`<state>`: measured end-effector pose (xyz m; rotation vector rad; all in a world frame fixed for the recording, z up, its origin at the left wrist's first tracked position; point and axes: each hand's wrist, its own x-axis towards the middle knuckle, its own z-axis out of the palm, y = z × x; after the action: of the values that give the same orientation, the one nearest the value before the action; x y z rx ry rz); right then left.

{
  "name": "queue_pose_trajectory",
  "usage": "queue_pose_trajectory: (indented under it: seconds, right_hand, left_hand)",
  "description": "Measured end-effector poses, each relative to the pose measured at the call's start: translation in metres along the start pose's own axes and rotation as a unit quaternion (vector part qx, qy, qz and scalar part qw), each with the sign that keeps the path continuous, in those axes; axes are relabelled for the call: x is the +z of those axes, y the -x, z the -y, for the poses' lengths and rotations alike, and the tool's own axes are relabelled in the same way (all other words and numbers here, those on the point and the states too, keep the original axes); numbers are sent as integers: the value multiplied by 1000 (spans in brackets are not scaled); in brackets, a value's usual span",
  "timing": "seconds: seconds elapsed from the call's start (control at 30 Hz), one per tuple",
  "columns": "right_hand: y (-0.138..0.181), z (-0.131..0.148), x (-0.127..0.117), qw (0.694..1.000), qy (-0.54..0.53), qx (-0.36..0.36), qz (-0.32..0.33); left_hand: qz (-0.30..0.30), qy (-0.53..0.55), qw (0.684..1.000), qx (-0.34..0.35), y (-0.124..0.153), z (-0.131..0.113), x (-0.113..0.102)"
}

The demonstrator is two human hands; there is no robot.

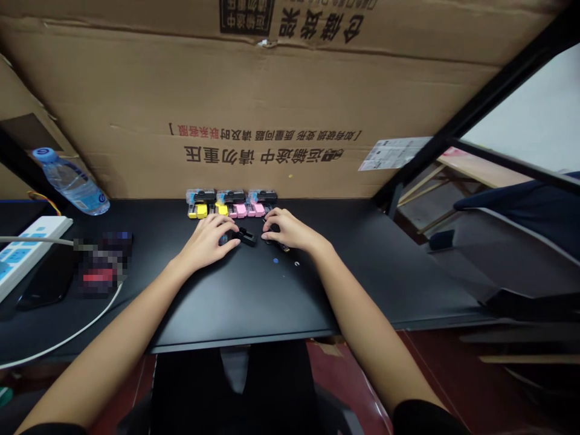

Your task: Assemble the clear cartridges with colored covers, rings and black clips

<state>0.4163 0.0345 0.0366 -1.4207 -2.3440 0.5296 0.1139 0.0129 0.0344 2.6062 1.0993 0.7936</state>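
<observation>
My left hand (pixel 211 238) is over the desk, thumb and fingers closed at the near end of a small black plastic piece (pixel 247 237). Something clear and bluish shows under its palm. To the right, my right hand (pixel 286 231) is curled, thumb and fingertips together at a small dark item mostly hidden by the fingers. Just beyond both hands stands a row of small clear-and-black plastic items (pixel 231 196), with yellow blocks (pixel 202 211) and pink blocks (pixel 240 210) in front. A blue disc (pixel 275 261) and a small white C-shaped bit (pixel 296 263) lie nearer me.
A large cardboard sheet (pixel 235 96) walls off the back of the black desk (pixel 244 302). On the left are a water bottle (pixel 75 184), a white power strip (pixel 34 248), a black phone (pixel 48 284) and a white cable (pixel 97 317). A chair (pixel 502 254) stands at right.
</observation>
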Motion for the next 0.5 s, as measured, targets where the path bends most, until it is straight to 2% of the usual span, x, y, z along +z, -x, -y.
queue_pose_trajectory:
  seconds: [0.2, 0.5]
  right_hand:
    - [-3, -2, 7, 1000, -9, -8, -15]
    - [-6, 13, 7, 998, 31, -46, -39]
  left_hand:
    - [7, 22, 998, 61, 0, 0, 6]
    - [-39, 54, 994, 81, 0, 1, -1]
